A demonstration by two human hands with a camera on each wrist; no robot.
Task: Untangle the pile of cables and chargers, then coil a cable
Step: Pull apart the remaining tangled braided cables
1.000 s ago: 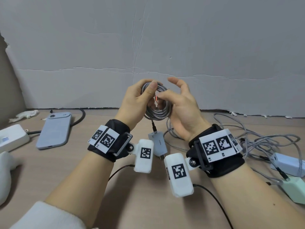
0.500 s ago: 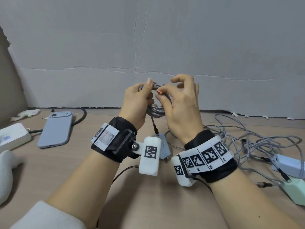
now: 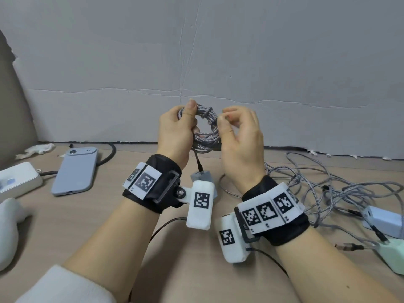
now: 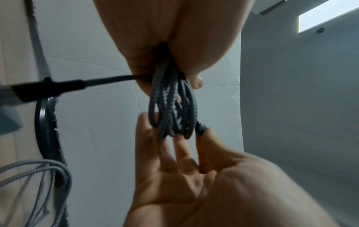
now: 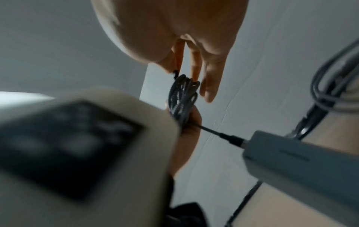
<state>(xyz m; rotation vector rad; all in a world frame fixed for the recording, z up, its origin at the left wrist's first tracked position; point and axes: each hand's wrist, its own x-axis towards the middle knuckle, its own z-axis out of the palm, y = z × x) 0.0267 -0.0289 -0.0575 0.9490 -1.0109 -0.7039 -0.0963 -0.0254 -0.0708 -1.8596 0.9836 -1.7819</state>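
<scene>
The left hand [image 3: 175, 132] is curled round one side of the coiled braided cable [image 3: 206, 130], thumb pressed over the top of the loops and fingers wrapped beneath, so the bundle is clamped in its grip above the worktop [image 3: 109, 215]. The right hand [image 3: 242, 138] sits just beside it on the coil's other side, fingers loosely bent; thumb and forefinger pinch the cable's free end against the loops, and the other fingertips [image 4: 143, 121] touch the coil's outer edge. The two hands are close together, with only the coil between them.

The coil stands roughly upright as a ring facing the person, held in front of the grey backboard [image 3: 284, 62]. From its lower edge a short straight run drops to a black plug [image 3: 199, 166] seated in a grey charger [image 3: 202, 176], which hangs below the hands, partly hidden behind the left wrist camera [image 3: 200, 206]. In the right wrist view this charger [image 5: 303, 162] stretches away from the coil in line with the plug.

To the right on the worktop lies a loose tangle of grey braided cables [image 3: 328, 184], running to a pale blue charger [image 3: 384, 219] and a mint green charger [image 3: 393, 256]. On the left lie a blue phone [image 3: 75, 170], face down, a white power strip [image 3: 17, 182] and a black cord [image 3: 109, 154].
</scene>
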